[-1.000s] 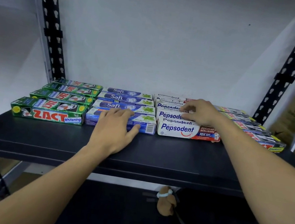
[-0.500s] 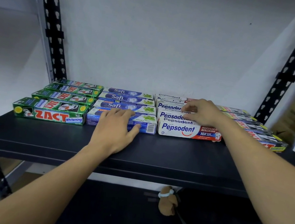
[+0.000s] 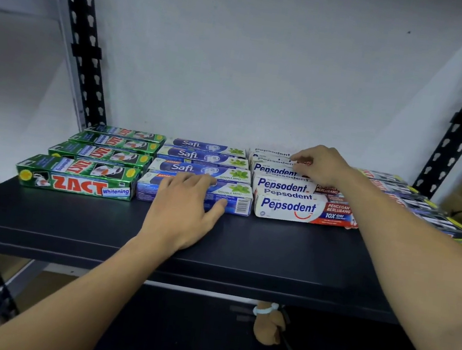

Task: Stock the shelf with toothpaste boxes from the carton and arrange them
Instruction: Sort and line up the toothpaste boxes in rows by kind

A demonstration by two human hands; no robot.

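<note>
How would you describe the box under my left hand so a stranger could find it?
On the black shelf, find the second column from the left, the blue Safi boxes. It is the front Safi box, nearest the shelf edge. Unlike those behind, it shows a barcode on its front face.

Shop stockroom, slotted-steel shelf (image 3: 154,247), branded toothpaste boxes (image 3: 287,206)

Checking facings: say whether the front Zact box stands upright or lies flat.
Flat: the Zact box lies lengthwise on the shelf, logo outward.
</note>
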